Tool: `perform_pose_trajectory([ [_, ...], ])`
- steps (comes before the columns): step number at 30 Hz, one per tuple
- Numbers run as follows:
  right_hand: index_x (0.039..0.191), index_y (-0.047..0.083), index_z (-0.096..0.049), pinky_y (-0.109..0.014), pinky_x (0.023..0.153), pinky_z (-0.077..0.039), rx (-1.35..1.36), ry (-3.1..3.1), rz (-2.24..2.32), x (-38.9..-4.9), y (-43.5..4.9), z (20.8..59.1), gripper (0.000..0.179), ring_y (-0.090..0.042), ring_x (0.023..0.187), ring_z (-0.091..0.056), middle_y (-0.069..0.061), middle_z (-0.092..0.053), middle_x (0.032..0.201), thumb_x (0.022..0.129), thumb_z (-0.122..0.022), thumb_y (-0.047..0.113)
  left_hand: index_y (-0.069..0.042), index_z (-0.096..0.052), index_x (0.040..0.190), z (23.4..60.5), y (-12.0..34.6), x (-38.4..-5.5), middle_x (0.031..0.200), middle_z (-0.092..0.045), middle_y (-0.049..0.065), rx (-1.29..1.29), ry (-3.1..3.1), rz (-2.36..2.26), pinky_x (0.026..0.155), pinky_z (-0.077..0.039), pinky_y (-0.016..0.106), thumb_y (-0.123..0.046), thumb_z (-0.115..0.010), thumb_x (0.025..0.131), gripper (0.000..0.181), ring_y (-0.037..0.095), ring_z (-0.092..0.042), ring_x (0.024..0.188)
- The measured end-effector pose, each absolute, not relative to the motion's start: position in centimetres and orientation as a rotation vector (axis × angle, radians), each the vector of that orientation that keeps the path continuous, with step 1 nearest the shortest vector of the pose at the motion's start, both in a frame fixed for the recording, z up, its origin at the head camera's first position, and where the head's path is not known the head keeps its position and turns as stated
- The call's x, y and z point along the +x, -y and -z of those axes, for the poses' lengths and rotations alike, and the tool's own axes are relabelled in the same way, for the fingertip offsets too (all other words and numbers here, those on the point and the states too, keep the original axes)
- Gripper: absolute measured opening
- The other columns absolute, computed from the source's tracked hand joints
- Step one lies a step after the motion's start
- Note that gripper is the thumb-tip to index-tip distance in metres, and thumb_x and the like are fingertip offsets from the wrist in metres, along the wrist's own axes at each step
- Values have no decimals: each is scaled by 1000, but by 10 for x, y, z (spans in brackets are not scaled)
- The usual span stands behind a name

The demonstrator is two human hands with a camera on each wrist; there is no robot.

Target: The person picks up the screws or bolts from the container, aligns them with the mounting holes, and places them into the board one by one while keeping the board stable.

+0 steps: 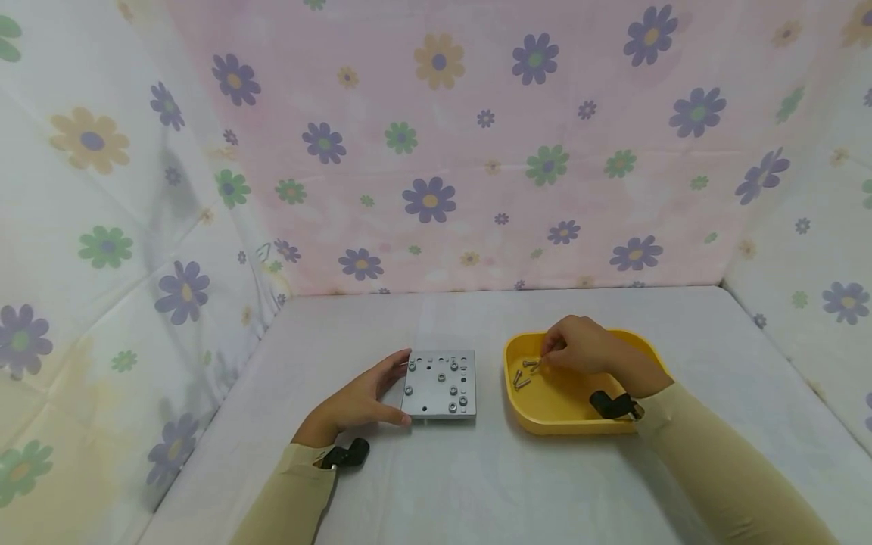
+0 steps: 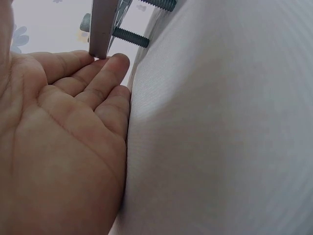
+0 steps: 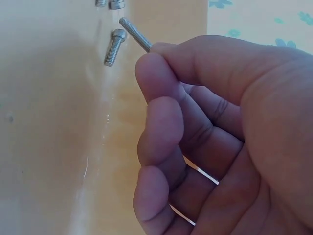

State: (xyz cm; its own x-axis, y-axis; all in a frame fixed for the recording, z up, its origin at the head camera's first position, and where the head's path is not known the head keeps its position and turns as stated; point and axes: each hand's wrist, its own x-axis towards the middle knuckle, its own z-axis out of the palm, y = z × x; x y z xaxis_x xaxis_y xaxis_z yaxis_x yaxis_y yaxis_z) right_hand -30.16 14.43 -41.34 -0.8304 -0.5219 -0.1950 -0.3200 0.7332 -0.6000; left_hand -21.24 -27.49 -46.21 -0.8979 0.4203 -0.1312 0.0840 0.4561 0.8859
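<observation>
The cloth (image 1: 107, 246) is hung around the white table (image 1: 436, 484), whose far edge is taken as 12 o'clock. The left sleeve (image 1: 279, 492) is directed from 7 o'clock toward the plate (image 1: 431, 395); a black unit (image 1: 345, 454) is worn at its cuff. The plate is gripped along its 9 o'clock side by the left hand (image 1: 357, 393), with the thumb set at the corner between 7 and 8 o'clock and the fingers at the side toward 10 o'clock. Several screws (image 1: 453, 391) are seated in the plate, heads up; threaded shanks (image 2: 131, 36) are exposed at the underside. Further holes (image 1: 425, 409) are seen in the face.

The yellow tray (image 1: 572, 428) is placed at 3 o'clock from the plate, apart from it. Inside, three loose screws (image 1: 522, 383) are located near 9 o'clock. Toward the tray's 11 o'clock side, the held screw (image 3: 135, 34) is pinched between thumb and forefinger of the right hand (image 1: 579, 344); its threaded end is exposed, its head hidden. The other fingers are curled. The right sleeve (image 1: 729, 462) is extended toward 5 o'clock.
</observation>
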Motion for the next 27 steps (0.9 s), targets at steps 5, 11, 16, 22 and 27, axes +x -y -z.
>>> perform_pose_trajectory([
  [5, 98, 14, -76, -30, 73, -52, -680, -2570, 814, -298, -144, 407, 6, -16, 81, -61, 2, -73, 90, 95, -73, 18, -21, -19, 166, 462, 275, -212, 169, -31, -3, 433, -2374, -1424, 131, -16, 47, -21, -98, 69, 125, 23, -27, 158],
  [11, 101, 12, -74, -31, 74, -52, -760, -2582, 842, -296, -142, 403, 7, -16, 81, -59, 1, -70, 89, 97, -70, 16, -21, -19, 166, 464, 276, -213, 168, -31, -5, 437, -2364, -1436, 131, -17, 45, -21, -98, 69, 125, 21, -28, 157],
  [16, 106, 10, -71, -27, 67, -48, -801, -2578, 897, -296, -140, 401, 10, -17, 77, -55, -2, -66, 84, 99, -67, 15, -20, -19, 166, 465, 277, -213, 168, -31, -4, 447, -2368, -1436, 131, -17, 46, -20, -97, 70, 124, 22, -28, 157],
  [22, 109, 12, -69, -25, 58, -42, -839, -2561, 984, -295, -138, 402, 10, -14, 68, -50, -4, -60, 79, 102, -66, 19, -21, -20, 166, 465, 277, -213, 168, -31, -4, 441, -2367, -1441, 131, -16, 46, -19, -97, 69, 124, 22, -28, 157],
  [27, 113, 12, -67, -26, 56, -41, -910, -2552, 1027, -292, -136, 401, 13, -13, 62, -46, -2, -54, 74, 105, -62, 21, -21, -20, 166, 465, 277, -213, 169, -29, -4, 425, -2374, -1433, 130, -17, 47, -20, -98, 69, 125, 23, -27, 158],
])
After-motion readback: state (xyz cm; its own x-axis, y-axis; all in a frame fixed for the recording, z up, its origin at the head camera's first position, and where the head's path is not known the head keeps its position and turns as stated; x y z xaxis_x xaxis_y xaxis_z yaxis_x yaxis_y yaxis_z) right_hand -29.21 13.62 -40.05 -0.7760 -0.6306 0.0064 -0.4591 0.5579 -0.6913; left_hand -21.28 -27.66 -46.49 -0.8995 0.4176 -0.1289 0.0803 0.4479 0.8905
